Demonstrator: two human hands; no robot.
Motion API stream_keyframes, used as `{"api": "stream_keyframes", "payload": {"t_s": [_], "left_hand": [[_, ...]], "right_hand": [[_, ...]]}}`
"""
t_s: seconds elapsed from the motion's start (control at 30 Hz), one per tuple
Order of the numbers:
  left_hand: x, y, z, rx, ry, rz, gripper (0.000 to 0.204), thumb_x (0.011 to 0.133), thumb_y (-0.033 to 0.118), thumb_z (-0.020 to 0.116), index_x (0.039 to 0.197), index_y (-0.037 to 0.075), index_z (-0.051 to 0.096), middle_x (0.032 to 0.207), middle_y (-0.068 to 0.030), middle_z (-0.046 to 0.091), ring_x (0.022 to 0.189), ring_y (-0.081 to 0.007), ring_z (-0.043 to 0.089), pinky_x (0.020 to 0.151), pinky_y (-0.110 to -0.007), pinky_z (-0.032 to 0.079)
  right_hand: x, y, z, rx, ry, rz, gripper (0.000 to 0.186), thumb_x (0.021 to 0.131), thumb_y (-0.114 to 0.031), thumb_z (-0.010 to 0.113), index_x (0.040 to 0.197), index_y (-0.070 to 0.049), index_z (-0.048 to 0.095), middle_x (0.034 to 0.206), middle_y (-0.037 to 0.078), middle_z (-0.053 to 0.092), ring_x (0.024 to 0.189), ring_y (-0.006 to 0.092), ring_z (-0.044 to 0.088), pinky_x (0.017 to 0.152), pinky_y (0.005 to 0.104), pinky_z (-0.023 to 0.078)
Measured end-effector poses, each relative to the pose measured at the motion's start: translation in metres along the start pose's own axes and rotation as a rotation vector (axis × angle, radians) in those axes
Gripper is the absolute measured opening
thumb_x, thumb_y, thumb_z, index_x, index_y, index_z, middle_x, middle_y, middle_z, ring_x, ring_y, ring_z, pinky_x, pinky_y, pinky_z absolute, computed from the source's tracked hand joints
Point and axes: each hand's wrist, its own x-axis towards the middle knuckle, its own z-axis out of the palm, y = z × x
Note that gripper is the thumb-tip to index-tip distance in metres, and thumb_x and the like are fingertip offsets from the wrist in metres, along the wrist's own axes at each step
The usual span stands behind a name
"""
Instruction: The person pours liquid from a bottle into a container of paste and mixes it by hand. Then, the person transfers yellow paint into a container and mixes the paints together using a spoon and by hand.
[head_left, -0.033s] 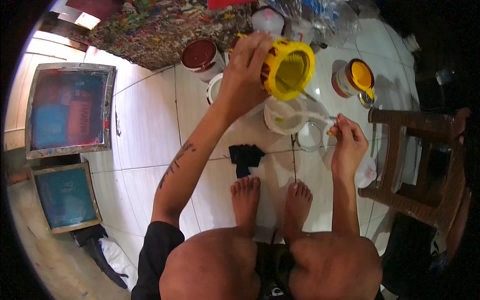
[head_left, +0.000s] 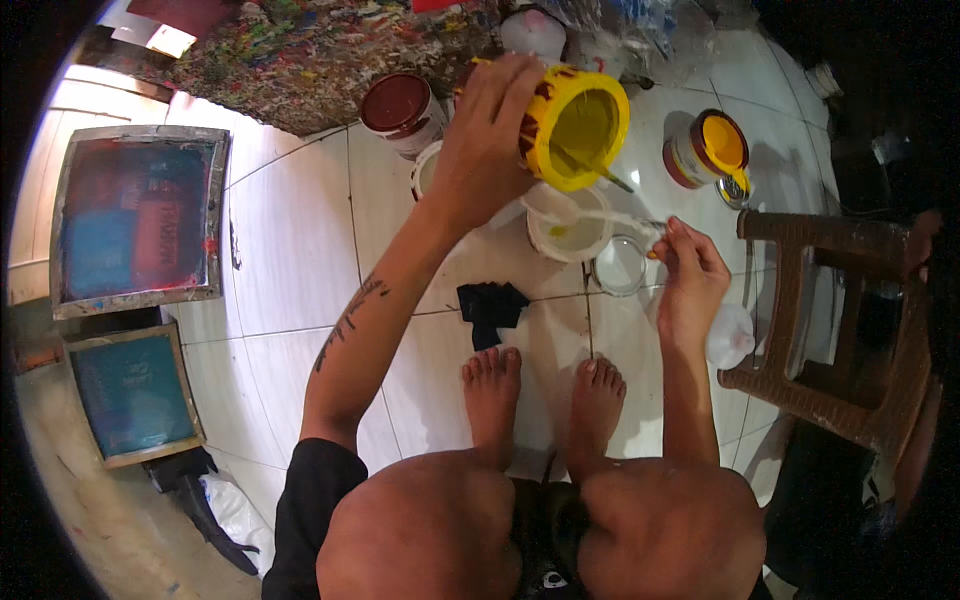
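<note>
The left hand [head_left: 490, 140] is wrapped over the side of a yellow-smeared can [head_left: 543, 125], which is held tipped above the tiled floor [head_left: 285, 245] with its mouth toward the right. The right hand [head_left: 690, 265] pinches the end of a pale spoon [head_left: 590, 213], the bowl of which appears over the far-left rim of a white tub [head_left: 573, 240]; whether the two touch cannot be told. The tub stands on the floor ahead of the feet, a round lid [head_left: 620, 266] just beside its right edge. For good work here, the can's lip is best kept close above the tub's mouth, with a firm left grip and a slow tilt, since the paint inside looks thick and may come in a lump. The stick [head_left: 616, 181] sticking out over the can's lower rim could slide free, so it deserves an eye. A steady, light right hand keeps the spoon inside the tub's rim, and any drips off the black cloth [head_left: 492, 308] near the toes.
</note>
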Motion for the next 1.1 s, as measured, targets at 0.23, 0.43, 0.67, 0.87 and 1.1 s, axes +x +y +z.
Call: {"api": "stream_keyframes", "payload": {"t_s": [0.23,0.43,0.67,0.87,1.1], "left_hand": [[0.013,-0.007,-0.002,0.015,0.048,0.092,0.097,0.057,0.015,0.093,0.141,0.007,0.045,0.14,-0.019,0.052,0.129,-0.04,0.05,0.111,-0.046,0.04],[0.02,-0.007,-0.005,0.102,0.103,0.137,0.079,0.071,0.019,0.086,0.134,-0.006,0.046,0.13,-0.0291,0.055,0.121,-0.0463,0.054,0.104,-0.049,0.045],[0.011,-0.007,-0.012,0.069,-0.005,0.03,0.096,0.056,0.012,0.092,0.14,0.006,0.045,0.139,-0.0187,0.052,0.128,-0.0395,0.05,0.11,-0.047,0.04],[0.003,0.009,-0.011,0.05,-0.055,0.05,0.093,0.056,0.011,0.091,0.137,0.004,0.046,0.139,-0.0179,0.051,0.129,-0.0384,0.049,0.112,-0.048,0.039],[-0.009,0.029,-0.016,0.003,-0.101,0.044,0.09,0.056,0.009,0.09,0.136,0.004,0.048,0.139,-0.0173,0.051,0.131,-0.0378,0.049,0.113,-0.049,0.038]], "right_hand": [[-0.015,0.046,0.073,-0.002,-0.256,-0.086,0.017,0.093,-0.008,0.07,0.104,0.004,0.073,0.097,0.012,0.074,0.083,0.0165,0.07,0.079,0.0302,0.056],[-0.01,0.073,0.109,-0.484,-0.556,-0.83,0.021,0.086,-0.01,0.072,0.105,-0.001,0.07,0.092,0.015,0.071,0.088,0.0323,0.069,0.08,0.0406,0.057],[-0.019,0.035,0.098,-0.592,-0.637,-0.721,0.015,0.086,-0.011,0.072,0.097,-0.002,0.068,0.083,0.012,0.069,0.076,0.0308,0.068,0.069,0.0413,0.055],[-0.02,-0.03,0.015,-0.604,-0.2,-0.486,0.023,0.08,-0.01,0.082,0.099,-0.003,0.071,0.073,0.003,0.062,0.064,0.0095,0.058,0.059,0.0259,0.051],[0.001,-0.024,0.019,-0.658,-0.481,-0.711,0.026,0.089,-0.009,0.073,0.115,-0.005,0.071,0.091,0.01,0.067,0.076,0.0207,0.068,0.069,0.0315,0.056]]}}
